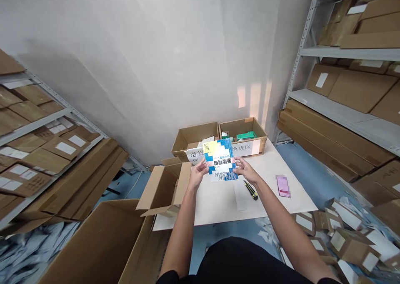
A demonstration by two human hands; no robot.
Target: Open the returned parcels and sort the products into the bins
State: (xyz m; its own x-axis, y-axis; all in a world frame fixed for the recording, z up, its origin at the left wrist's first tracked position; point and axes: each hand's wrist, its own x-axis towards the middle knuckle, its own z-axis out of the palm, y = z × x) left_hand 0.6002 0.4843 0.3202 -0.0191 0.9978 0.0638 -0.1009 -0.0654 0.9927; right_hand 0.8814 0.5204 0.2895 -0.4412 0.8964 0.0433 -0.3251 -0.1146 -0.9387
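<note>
A book [220, 159] with a blue, white and yellow cover is held up over the white table [212, 211], its printed text upside down to me. My left hand [198, 173] grips its left edge, and my right hand [245, 170] grips its right edge. Below my right hand, a yellow-and-black box cutter [251, 190] lies on the table beside a white sheet of paper [240, 198]. An opened cardboard box [167, 188] stands to the left of my left hand, flaps up.
Two labelled cardboard bins [195, 134] stand at the table's back; the right one holds green boxes [246, 135]. A pixelated pink object [283, 186] lies at right. A large open carton [96, 238] is at lower left. Loaded shelves [331, 53] flank both sides; parcels [353, 242] cover the right floor.
</note>
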